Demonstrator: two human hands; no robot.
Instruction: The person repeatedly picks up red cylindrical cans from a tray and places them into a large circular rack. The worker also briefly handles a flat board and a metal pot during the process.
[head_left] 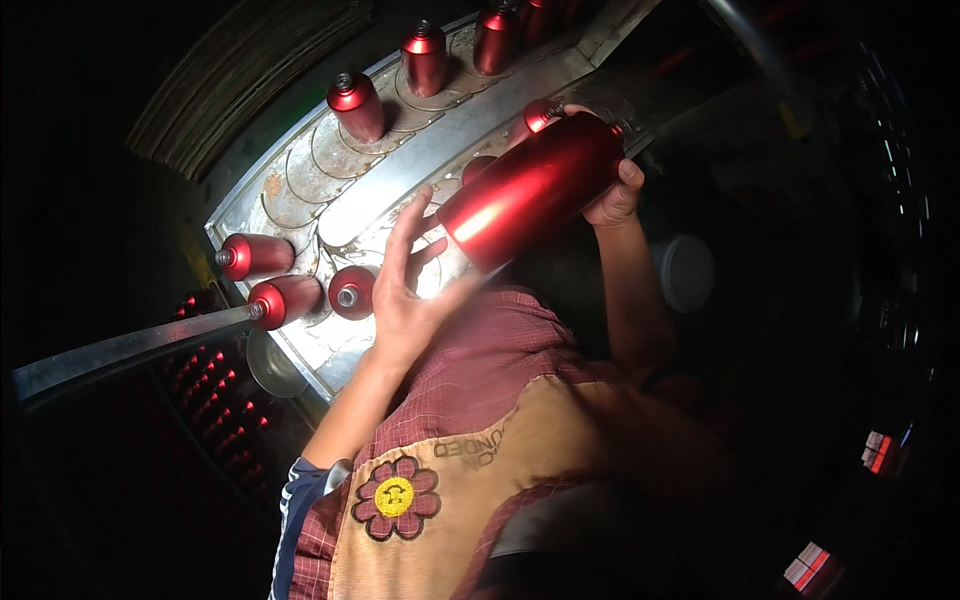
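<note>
A red metallic bottle [535, 190] lies tilted in the air in front of me, its base toward the lower left and its neck toward the upper right. My right hand [612, 195] is closed around the shoulder and neck end. At the base end is my left hand [408, 290], fingers stretched and spread, its thumb smeared by motion; whether a fingertip touches the base I cannot tell. Just beside that hand, another red bottle [352, 292] shows its open neck. Behind the held bottle, one more red bottle [543, 115] is partly hidden.
A metal conveyor [290, 200] with curved plates carries upright red bottles [357, 108] along its far side. Two more bottles [256, 257] appear at its left end, by a metal guide bar [130, 350]. Many red bottles [220, 400] stand in shadow at lower left.
</note>
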